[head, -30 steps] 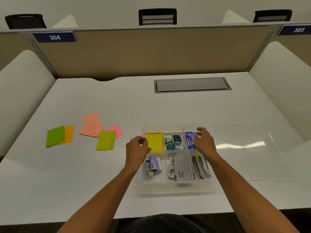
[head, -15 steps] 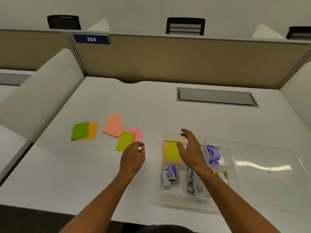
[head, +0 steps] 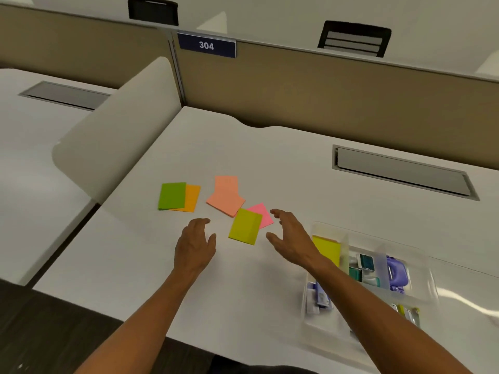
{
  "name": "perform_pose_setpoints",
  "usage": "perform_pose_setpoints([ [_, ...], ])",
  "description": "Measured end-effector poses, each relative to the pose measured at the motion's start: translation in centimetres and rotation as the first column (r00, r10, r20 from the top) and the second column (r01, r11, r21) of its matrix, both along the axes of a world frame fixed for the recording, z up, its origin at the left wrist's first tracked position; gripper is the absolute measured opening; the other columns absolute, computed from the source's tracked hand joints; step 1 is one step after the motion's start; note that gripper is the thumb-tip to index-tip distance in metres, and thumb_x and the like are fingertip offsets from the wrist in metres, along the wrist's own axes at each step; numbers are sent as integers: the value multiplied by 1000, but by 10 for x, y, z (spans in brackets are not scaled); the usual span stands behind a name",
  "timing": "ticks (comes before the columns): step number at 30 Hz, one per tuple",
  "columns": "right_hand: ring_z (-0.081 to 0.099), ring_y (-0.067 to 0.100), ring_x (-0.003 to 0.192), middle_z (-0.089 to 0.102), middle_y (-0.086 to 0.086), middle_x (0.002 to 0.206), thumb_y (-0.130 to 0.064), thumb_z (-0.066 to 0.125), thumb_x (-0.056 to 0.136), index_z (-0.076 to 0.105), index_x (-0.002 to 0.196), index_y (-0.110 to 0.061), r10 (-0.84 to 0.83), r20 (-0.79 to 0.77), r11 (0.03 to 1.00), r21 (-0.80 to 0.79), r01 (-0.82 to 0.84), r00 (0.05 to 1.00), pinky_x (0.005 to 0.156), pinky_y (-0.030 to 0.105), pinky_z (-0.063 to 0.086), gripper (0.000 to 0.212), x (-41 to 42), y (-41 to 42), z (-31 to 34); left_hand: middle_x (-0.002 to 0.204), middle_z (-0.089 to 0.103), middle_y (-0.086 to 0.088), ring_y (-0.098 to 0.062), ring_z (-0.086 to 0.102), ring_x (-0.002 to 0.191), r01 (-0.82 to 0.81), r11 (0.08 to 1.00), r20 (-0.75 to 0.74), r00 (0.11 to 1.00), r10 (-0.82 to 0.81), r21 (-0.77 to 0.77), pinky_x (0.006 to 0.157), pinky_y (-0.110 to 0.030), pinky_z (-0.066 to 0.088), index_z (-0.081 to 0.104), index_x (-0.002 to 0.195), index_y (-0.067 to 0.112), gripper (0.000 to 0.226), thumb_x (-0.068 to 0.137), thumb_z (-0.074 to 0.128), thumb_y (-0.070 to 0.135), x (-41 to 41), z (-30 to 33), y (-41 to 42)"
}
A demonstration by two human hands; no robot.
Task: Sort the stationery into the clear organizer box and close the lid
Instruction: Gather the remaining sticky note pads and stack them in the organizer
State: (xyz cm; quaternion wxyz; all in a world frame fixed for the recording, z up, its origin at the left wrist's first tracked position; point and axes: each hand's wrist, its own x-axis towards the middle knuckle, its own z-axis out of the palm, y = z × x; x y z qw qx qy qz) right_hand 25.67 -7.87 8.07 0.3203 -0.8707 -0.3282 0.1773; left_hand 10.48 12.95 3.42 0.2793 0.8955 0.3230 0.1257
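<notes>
Several sticky-note pads lie on the white desk: a lime-yellow pad [head: 245,226] overlapping a pink pad [head: 264,215], a salmon pad [head: 226,195], and a green pad [head: 172,195] on an orange pad [head: 192,198]. My left hand [head: 195,244] hovers open just left of the lime-yellow pad. My right hand [head: 290,237] is open just right of it, fingers spread. Neither hand touches a pad. The clear organizer box [head: 421,268] sits at the right, holding a yellow pad [head: 326,249], binder clips [head: 361,268], a purple stapler [head: 396,272] and small packets.
A grey cable hatch [head: 402,171] is set into the desk at the back right. A tan partition [head: 324,87] with a "304" sign [head: 206,45] closes the back. A curved white divider [head: 116,130] borders the desk's left side. The box's clear lid [head: 469,298] lies at the far right.
Both hands have left the organizer box and moved left to either side of the lime-yellow pad. The view has swung left, so the box now sits at the right.
</notes>
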Motion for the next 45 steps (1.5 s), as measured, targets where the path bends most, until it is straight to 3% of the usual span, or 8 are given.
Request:
perform_pose_setpoints([
  [9, 39, 35, 132, 31, 14, 151, -41, 69, 84, 23, 151, -17, 118, 0, 926, -362, -110, 993, 108, 44, 37, 84, 9, 65, -22, 132, 52, -13, -35, 51, 117, -192, 978, -77, 979, 186, -75, 95, -47, 46, 51, 129, 11, 51, 86, 68, 32, 3, -13, 81],
  [16, 25, 35, 142, 18, 11, 158, -45, 70, 83, 18, 153, -18, 162, 119, 885, -457, -91, 980, 111, 46, 32, 91, 19, 89, -26, 147, 32, -20, -40, 30, 135, -303, 952, -140, 942, 304, 32, 103, -55, 36, 34, 141, 6, 80, 82, 67, 50, 17, -17, 116],
  [19, 15, 34, 146, 12, 11, 161, -48, 70, 82, 10, 154, -17, 228, 150, 848, -515, -121, 962, 114, 47, 28, 98, 15, 87, -24, 143, 37, -22, -41, 31, 133, -347, 936, -85, 933, 351, 52, 105, -54, 34, 32, 141, 2, 86, 82, 62, 58, 22, -15, 115],
  [21, 13, 34, 146, 10, 10, 161, -50, 70, 80, 6, 154, -16, 199, 99, 789, -607, -99, 975, 114, 47, 27, 104, 30, 111, -42, 137, 42, -23, -42, 35, 128, -332, 943, -179, 928, 327, -2, 102, -54, 35, 34, 138, 1, 87, 82, 58, 62, 50, -40, 143],
  [30, 43, 33, 122, 38, 8, 140, -59, 77, 68, 28, 144, -20, 214, 165, 753, -656, -55, 963, 96, 43, 43, 99, 32, 112, -42, 138, 36, -21, -41, 32, 125, -349, 936, -238, 906, 350, 45, 95, -53, 37, 36, 137, 3, 87, 75, 73, 52, 53, -33, 131],
  [35, 40, 34, 116, 39, 10, 132, -66, 76, 62, 31, 143, -26, 136, 150, 747, -665, -2, 979, 95, 43, 41, 100, 31, 109, -43, 130, 37, -22, -41, 38, 112, -319, 948, -250, 917, 311, 10, 86, -47, 43, 32, 138, 4, 95, 68, 82, 45, 53, -27, 133],
  [40, 41, 31, 115, 45, 10, 126, -69, 75, 62, 38, 133, -14, 77, 156, 737, -674, 49, 985, 94, 41, 41, 97, 22, 103, -43, 125, 41, -26, -41, 43, 110, -351, 936, -325, 890, 320, -40, 91, -44, 40, 29, 137, 1, 111, 56, 88, 49, 47, -23, 137],
  [45, 40, 31, 116, 43, 10, 126, -74, 75, 55, 39, 129, -7, 51, 124, 705, -707, 52, 991, 95, 41, 40, 106, 11, 94, -41, 124, 47, -25, -42, 45, 114, -347, 936, -297, 902, 315, -62, 90, -48, 43, 37, 127, 0, 89, 66, 85, 42, 36, -22, 120],
])
